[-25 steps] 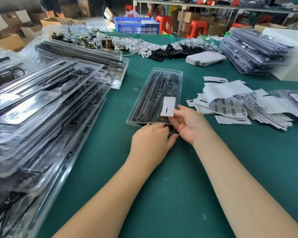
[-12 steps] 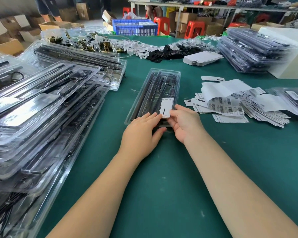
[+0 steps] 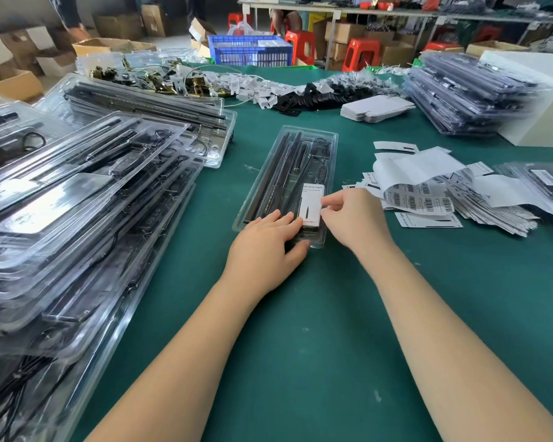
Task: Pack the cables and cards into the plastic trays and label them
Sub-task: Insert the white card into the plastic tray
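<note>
Clear plastic tray (image 3: 270, 189), long and narrow with black rods and cable inside, lies alone on the green table (image 3: 332, 314) in front of us, between the stock on either side. Going left to right: we count two heaps of filled clear trays (image 3: 77, 199) at the left, too overlapped to count tray by tray; then our left hand (image 3: 262, 247), flat with straight fingers, pressing the tray's near end; then one white card (image 3: 312, 204) with a black and red print, lying in the tray's near right part; then our right hand (image 3: 353, 218), fingertips pinching the card's right edge. Further right we see one curled sheet of barcode labels (image 3: 419, 196) on a loose spread of white cards, again uncountable, and one more stack of packed trays (image 3: 466, 94) behind.

We judge the risks thus: the card may seat crooked or ride over the cable if pushed unevenly, and the light tray may skid if our left hand lifts.
</note>
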The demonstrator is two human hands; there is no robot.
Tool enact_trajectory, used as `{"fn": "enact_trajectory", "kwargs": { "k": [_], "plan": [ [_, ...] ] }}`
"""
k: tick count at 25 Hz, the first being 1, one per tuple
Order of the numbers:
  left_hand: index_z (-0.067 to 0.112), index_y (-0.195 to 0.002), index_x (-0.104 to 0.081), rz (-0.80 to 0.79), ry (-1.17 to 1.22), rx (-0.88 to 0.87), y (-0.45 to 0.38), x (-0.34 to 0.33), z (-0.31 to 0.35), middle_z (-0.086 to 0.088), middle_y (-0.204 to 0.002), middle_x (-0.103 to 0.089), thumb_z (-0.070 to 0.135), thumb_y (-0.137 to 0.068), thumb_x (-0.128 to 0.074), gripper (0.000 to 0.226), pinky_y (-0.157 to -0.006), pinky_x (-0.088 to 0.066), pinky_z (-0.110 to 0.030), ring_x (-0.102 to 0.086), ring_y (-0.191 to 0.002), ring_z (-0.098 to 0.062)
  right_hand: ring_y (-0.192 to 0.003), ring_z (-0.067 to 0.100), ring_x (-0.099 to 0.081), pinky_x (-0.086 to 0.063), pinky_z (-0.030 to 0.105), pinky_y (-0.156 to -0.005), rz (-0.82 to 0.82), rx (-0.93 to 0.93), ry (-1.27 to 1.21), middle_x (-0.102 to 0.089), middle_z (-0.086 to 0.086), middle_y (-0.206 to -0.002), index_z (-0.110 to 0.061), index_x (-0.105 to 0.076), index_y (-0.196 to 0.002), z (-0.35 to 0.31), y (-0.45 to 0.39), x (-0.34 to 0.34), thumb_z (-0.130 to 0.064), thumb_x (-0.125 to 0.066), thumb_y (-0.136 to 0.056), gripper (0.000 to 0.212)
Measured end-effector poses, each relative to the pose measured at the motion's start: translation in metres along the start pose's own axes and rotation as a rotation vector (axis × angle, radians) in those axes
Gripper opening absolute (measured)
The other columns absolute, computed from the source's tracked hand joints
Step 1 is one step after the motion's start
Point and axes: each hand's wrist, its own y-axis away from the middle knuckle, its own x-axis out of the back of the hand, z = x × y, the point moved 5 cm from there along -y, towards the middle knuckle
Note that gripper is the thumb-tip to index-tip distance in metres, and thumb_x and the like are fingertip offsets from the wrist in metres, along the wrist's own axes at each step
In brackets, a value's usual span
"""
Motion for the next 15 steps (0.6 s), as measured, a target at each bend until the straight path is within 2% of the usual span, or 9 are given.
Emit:
{"fn": "enact_trajectory", "kwargs": {
  "k": [2,3,5,7,12,15],
  "plan": [
    [0.027,-0.144,-0.042,-0.003,0.005,-0.001,0.0,0.0,0.0,0.009,-0.152,-0.038,0.048,-0.094,-0.049,0.055,-0.115,-0.012,-0.027,-0.023,-0.144,-0.013,-0.101,0.03,-0.057,-0.039,0.03,-0.064,0.159,0.075,0.197,-0.071,0.006,-0.099,-0.02,-0.073,-0.093,-0.005,0.008,0.003,-0.015,-0.051,-0.09,0.023],
    [0.027,-0.144,-0.042,-0.009,0.002,-0.006,0.0,0.0,0.001,0.01,-0.152,-0.038,0.05,-0.094,-0.049,0.056,-0.114,-0.012,-0.027,-0.023,-0.145,-0.014,-0.101,0.032,-0.056,-0.037,0.031,-0.063,0.174,0.116,0.218,-0.069,0.006,-0.101,-0.018,-0.069,-0.089,-0.007,0.011,-0.001,-0.018,-0.047,-0.093,0.022],
    [0.028,-0.145,-0.04,-0.018,-0.015,-0.009,0.0,-0.001,0.002,0.01,-0.152,-0.036,0.052,-0.095,-0.047,0.056,-0.113,-0.01,-0.026,-0.022,-0.145,-0.013,-0.097,0.036,-0.055,-0.038,0.035,-0.065,0.107,0.153,0.17,-0.067,0.005,-0.117,-0.011,-0.056,-0.081,-0.003,0.013,-0.015,-0.022,-0.04,-0.098,0.026],
    [0.028,-0.145,-0.04,-0.012,-0.027,-0.011,-0.001,-0.001,0.001,0.009,-0.153,-0.036,0.053,-0.095,-0.047,0.057,-0.114,-0.01,-0.026,-0.022,-0.145,-0.013,-0.096,0.038,-0.056,-0.041,0.037,-0.069,0.077,0.145,0.126,-0.06,0.003,-0.132,-0.01,-0.052,-0.081,0.006,0.012,-0.022,-0.024,-0.037,-0.1,0.028],
    [0.03,-0.14,-0.045,0.046,0.005,-0.01,0.003,0.003,0.0,0.006,-0.145,-0.048,0.054,-0.09,-0.055,0.057,-0.113,-0.017,-0.027,-0.032,-0.141,-0.013,-0.113,0.034,-0.054,-0.045,0.038,-0.081,0.078,0.158,0.181,-0.056,0.002,-0.137,-0.015,-0.063,-0.111,0.008,0.01,-0.026,-0.027,-0.036,-0.102,0.031],
    [0.028,-0.135,-0.05,0.077,-0.01,-0.009,0.003,0.003,0.0,0.004,-0.135,-0.056,0.054,-0.088,-0.057,0.054,-0.109,-0.021,-0.025,-0.04,-0.134,-0.014,-0.123,0.031,-0.045,-0.041,0.04,-0.087,0.08,0.112,0.268,-0.058,0.002,-0.131,-0.02,-0.059,-0.115,0.013,0.009,-0.03,-0.032,-0.033,-0.102,0.031]
  ]
}}
